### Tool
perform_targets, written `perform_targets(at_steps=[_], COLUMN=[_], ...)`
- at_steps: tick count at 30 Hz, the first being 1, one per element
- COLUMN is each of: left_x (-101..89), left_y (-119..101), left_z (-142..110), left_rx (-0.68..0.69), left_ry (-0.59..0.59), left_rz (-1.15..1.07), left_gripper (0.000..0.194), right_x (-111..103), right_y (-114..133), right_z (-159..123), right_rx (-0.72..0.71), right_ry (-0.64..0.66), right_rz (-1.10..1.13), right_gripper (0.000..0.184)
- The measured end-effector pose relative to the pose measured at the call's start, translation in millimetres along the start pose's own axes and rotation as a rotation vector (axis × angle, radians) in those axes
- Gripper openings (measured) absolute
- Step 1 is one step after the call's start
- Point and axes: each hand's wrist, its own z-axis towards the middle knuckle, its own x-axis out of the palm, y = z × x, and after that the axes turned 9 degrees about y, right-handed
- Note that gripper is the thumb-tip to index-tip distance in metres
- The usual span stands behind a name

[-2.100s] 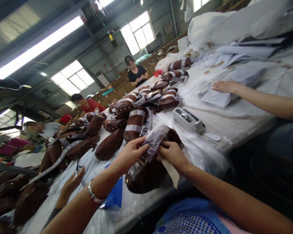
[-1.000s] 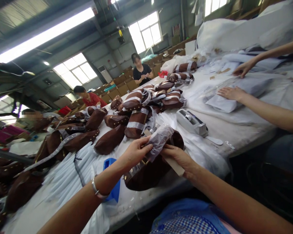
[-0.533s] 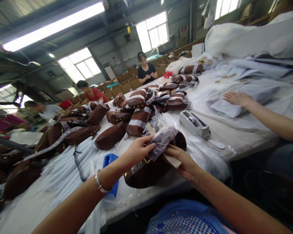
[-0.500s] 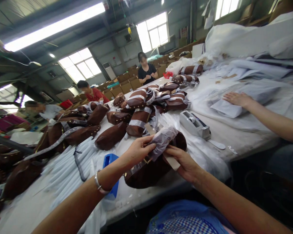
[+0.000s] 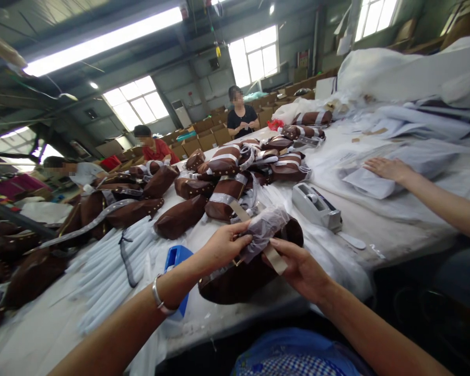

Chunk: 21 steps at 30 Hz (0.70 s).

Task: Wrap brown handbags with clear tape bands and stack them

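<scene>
A brown leather-look bag (image 5: 235,284) with brass-coloured studs lies on the table edge in front of me. Above it, crumpled clear plastic wrap (image 5: 269,224) covers a part whose shape I cannot make out. My left hand (image 5: 230,243) pinches the left side of this wrap between thumb and fingers. On the other side, my right hand (image 5: 303,269) is closed on a beige card strip (image 5: 276,260), its thumb at the wrap's lower edge. The strip passes under the wrap, and a beige end shows beyond it.
A grey tape dispenser (image 5: 317,206) stands right of the bag, a blue dispenser (image 5: 178,256) left. White rolled tubes (image 5: 109,277) lie further left. Brown bags (image 5: 223,201) are heaped behind. Another person's hand (image 5: 389,169) rests on plastic at right. Several people sit around the table.
Both hands keep their grip on the wrap and card strip. The strip's near end has shifted and tilted slightly at my right hand. The view has turned a little.
</scene>
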Motion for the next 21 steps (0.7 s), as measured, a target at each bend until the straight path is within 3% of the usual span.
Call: perform_targets(at_steps=[6,12,14,18,21], left_x=[7.8,5.3,4.3,3.7,4.2], left_y=[12,17,18,22,24], left_z=[-3,0,0,1,1], left_rx=[-0.005,0.040,0.024,-0.034,-0.029], left_ry=[-0.054,-0.129,-0.142,-0.089,-0.097], left_rz=[0.087,0.056,-0.104,-0.513,-0.575], left_gripper=[0.039,0.036,0.052,0.117,0.130], right_x=[12,9,10,11,7], right_y=[-14,-19,-17,-11,-7], right_z=[9,14,14,12,12], right_rx=[-0.039,-0.076,-0.070,-0.031,-0.006], right_ry=[-0.218,-0.277,-0.269,-0.219,-0.173], right_rz=[-0.039,-0.036,-0.050,-0.081,-0.104], right_gripper=[0.034,0.035,0.034,0.033,0.034])
